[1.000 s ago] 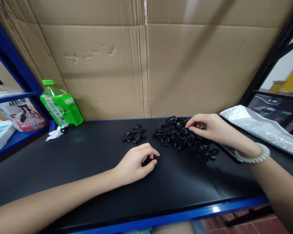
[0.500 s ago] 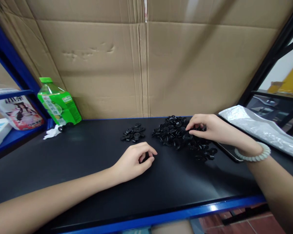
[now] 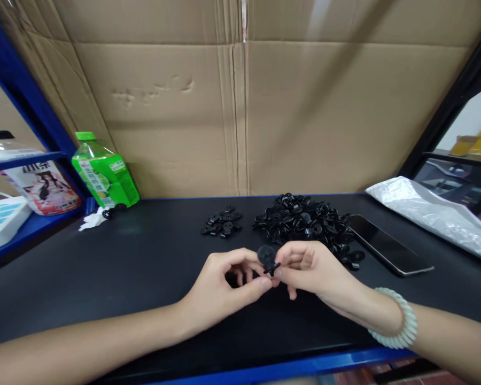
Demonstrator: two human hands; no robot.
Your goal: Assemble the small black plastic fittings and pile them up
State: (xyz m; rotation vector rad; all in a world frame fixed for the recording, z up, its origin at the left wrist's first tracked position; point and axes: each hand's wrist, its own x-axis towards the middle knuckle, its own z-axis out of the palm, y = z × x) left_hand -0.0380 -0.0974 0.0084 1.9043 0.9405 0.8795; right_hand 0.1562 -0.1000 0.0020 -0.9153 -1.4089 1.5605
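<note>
1. The right hand [image 3: 310, 267] is now meeting the left hand [image 3: 224, 280] above the tabletop, having left the heap where it was reaching half a second ago; the handling is thus shifting from reaching in to holding one piece.
2. Between the fingertips, a black part [image 3: 266, 256] is showing a round, flat disc and a narrow projecting piece. The right hand is pinching it narrowly; the left is curving its thumb and fingers close around it, though whether it is gripping I cannot tell.
3. Around the right wrist, a pale, beaded-looking bracelet [image 3: 412, 318] is circling.
4. Beyond, a smooth, dark phone [image 3: 388, 246] is lying flat, no longer partly hidden by the right hand.
5. Glossy, disc-ended parts are tangling in a larger heap [image 3: 300, 216]; to its left, a smaller group [image 3: 223, 222] is sitting apart on the matte black tabletop [image 3: 124, 267].
6. Farthest, creased brown cardboard [image 3: 164, 133] is standing as a backing.
</note>
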